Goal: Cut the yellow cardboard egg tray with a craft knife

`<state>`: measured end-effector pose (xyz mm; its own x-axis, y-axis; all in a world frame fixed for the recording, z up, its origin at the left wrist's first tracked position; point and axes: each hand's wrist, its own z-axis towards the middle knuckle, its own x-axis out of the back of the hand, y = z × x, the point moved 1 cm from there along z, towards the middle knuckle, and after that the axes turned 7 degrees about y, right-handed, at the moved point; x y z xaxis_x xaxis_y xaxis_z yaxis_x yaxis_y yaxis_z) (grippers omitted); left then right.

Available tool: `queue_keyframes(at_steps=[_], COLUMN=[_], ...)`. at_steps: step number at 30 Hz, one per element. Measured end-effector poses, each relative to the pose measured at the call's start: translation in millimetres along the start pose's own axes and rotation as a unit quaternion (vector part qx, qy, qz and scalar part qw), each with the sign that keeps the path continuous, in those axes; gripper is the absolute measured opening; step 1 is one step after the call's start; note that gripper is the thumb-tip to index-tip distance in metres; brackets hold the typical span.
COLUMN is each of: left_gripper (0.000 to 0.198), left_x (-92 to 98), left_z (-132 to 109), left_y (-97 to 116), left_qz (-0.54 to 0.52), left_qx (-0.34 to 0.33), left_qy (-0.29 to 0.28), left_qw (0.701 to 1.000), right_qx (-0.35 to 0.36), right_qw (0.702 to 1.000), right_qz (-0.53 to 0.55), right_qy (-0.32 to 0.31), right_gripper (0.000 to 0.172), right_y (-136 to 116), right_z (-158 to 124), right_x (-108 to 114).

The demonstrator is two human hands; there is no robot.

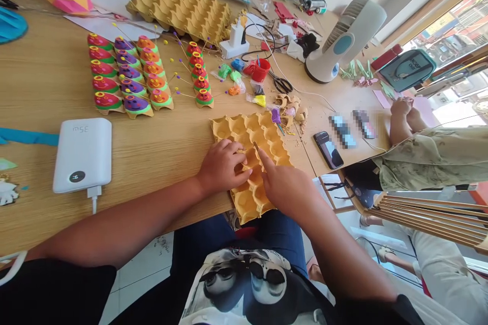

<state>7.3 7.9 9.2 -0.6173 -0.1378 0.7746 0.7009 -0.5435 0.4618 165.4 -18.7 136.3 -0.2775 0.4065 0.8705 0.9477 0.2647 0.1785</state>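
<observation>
Printed shirt (247,294), then yellow, cupped tray (246,198); right hand (287,185) clamped on slim tool (255,145), left hand (222,165): grip unclear.

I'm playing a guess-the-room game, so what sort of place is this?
It looks like a craft room, or perhaps a small workshop. You can tell from the egg tray, the rows of brightly coloured cups and the little bags of what may be clay.

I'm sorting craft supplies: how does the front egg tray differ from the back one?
The front tray is under the left hand and right hand; the back tray is under neither. The front tray juts past the table edge; the back tray lies well inside it. Both are yellowish and moulded in rows.
</observation>
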Motion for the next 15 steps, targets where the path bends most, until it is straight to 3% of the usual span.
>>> queue_keyframes(at_steps=[7,15], left_gripper=[0.029,0.027], left_x=[-1.2,0.4], left_z=[0,1], left_y=[-1,1], left_qz=[0.002,-0.009], left_qx=[-0.002,0.007], left_qy=[0.002,-0.004], left_qw=[1.000,1.000], right_qx=[0.011,0.002], right_qw=[0.999,1.000], right_qz=[0.046,0.019], right_qy=[0.003,-0.001], right_gripper=[0.067,0.065], right_y=[4,5], right_z=[19,1], right_x=[8,8])
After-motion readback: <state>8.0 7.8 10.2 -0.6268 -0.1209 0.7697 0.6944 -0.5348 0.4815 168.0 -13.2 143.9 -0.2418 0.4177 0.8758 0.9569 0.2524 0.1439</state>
